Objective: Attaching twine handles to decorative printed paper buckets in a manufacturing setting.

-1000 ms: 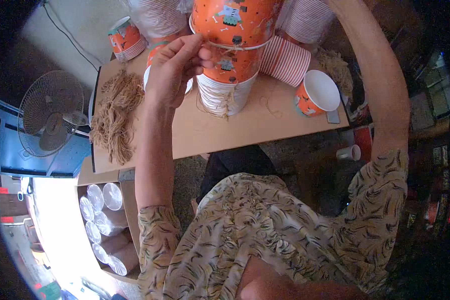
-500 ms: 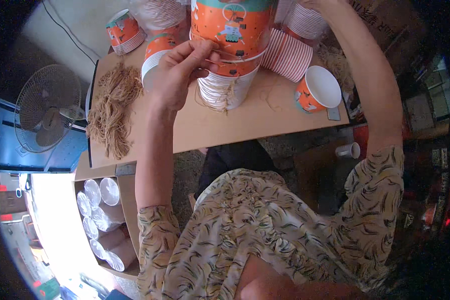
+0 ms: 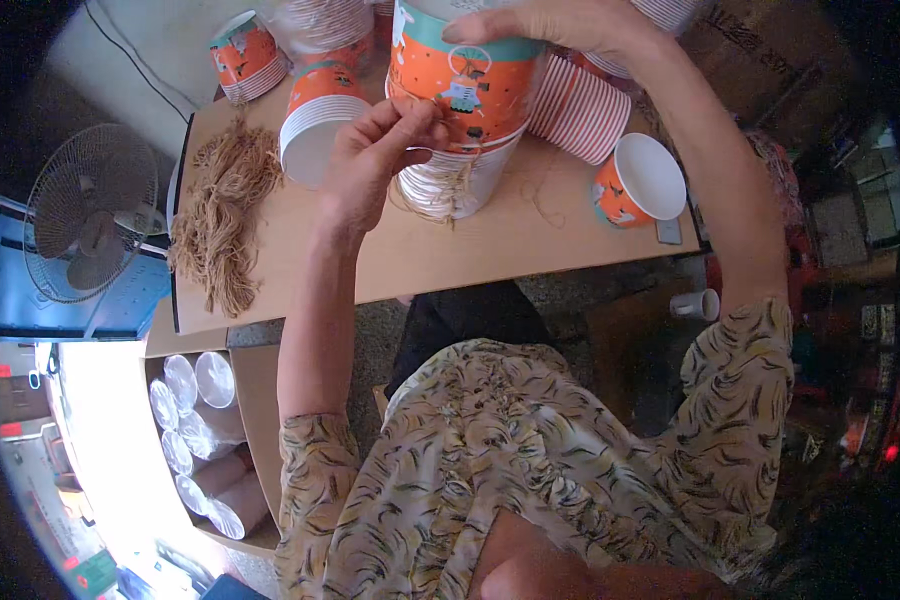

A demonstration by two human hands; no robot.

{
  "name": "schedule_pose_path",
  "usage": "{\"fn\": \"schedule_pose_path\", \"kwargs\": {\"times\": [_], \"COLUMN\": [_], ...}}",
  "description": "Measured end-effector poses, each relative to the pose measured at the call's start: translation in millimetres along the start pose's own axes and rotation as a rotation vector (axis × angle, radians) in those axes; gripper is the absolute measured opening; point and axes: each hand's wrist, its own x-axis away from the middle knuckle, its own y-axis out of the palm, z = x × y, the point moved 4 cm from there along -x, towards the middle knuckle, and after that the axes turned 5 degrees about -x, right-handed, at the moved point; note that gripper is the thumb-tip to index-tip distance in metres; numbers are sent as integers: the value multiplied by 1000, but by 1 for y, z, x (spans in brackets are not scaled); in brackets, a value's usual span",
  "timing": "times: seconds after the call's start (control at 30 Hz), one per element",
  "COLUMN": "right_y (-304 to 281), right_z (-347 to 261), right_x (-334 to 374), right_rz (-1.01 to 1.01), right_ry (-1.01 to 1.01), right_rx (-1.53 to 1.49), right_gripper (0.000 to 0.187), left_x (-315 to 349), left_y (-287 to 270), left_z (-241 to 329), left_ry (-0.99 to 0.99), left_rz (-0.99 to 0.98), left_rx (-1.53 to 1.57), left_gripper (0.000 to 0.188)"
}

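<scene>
An orange and teal paper bucket (image 3: 440,85) stands on top of a stack of white-sided paper buckets (image 3: 470,190) with twine looped around them. My left hand (image 3: 380,150) is at the bucket's lower left side, thumb and forefinger pinched on a thin strand of twine. From the upper right my right hand (image 3: 530,22) reaches over the bucket's rim. Its thumb lies on the outside of the teal band, while the other fingers are hidden behind or inside the rim. Loose twine (image 3: 540,200) lies on the table to the right of the stack.
A bundle of twine (image 3: 225,210) lies on the table (image 3: 370,270) at left. Stacked buckets (image 3: 315,120) (image 3: 580,110) flank the work, and a single bucket (image 3: 650,180) lies tilted at right. Left of the table are a fan (image 3: 95,220) and a carton of plastic-wrapped stacks (image 3: 260,450).
My right hand has come from the upper right onto the bucket's rim. The bucket sits lower in view, showing more of its teal band. My left hand stays pinched beside it.
</scene>
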Motion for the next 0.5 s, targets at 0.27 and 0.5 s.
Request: {"fn": "schedule_pose_path", "kwargs": {"times": [0.27,0.5], "right_y": [9,14], "right_z": [11,13], "right_x": [0,4], "right_rz": [-16,17], "right_ry": [-64,-68], "right_rx": [82,88], "right_gripper": [118,113], "left_x": [-2,2], "left_y": [1,-7], "left_z": [-10,-24], "left_ry": [-10,-24], "left_rz": [18,75], "left_rx": [19,174], "left_gripper": [22,17]}}
